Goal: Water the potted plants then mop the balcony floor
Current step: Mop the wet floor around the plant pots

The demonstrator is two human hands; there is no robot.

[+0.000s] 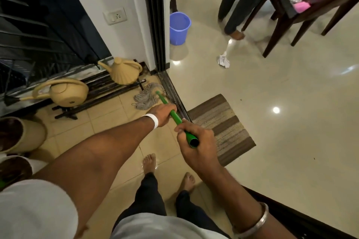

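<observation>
Right hand (194, 141): I clasp the top of the mop handle (164, 101).
Left hand (163, 112): I grip lower, nearer the mop head (144, 97).
Handle axis: away from me, slanting left.

The tiled balcony floor (108, 122) bears a mop (144, 96), its grey strands spread beside the door track, a low black rack (93, 93), two pots (21, 134) and bare feet (149, 163). On the glossy indoor floor (272, 87) stand a blue bucket (179, 28), a striped mat (223, 128) and crumpled paper (223, 62).

Two watering cans (69, 93) (124, 72), two pots (34, 136) (23, 159), one mop (144, 96), one bucket (177, 33), one mat (221, 128).
</observation>
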